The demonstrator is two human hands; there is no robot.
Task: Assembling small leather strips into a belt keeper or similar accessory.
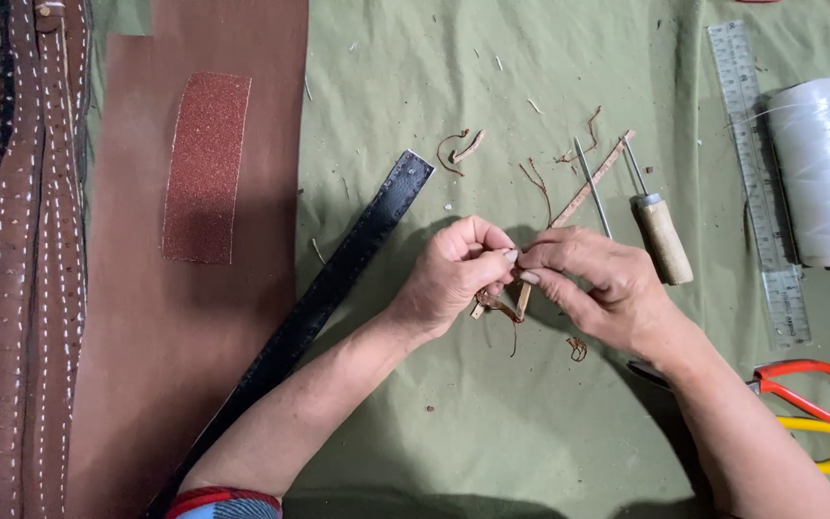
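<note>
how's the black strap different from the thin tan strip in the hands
The black strap is wide, dark and lies diagonally on the green cloth, untouched. The thin tan strip is narrow, pale, and pinched at its lower end by both hands. Both are long, straight and slant the same way.

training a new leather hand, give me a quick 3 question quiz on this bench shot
1. True or false: both hands pinch the thin leather strip.
2. What lies nearest the right hand: A the awl, B the thread spool, C the sandpaper?
3. What long dark thing runs under the left hand and forearm?

Key: 1 true. 2 A. 3 the black belt strap.
</note>
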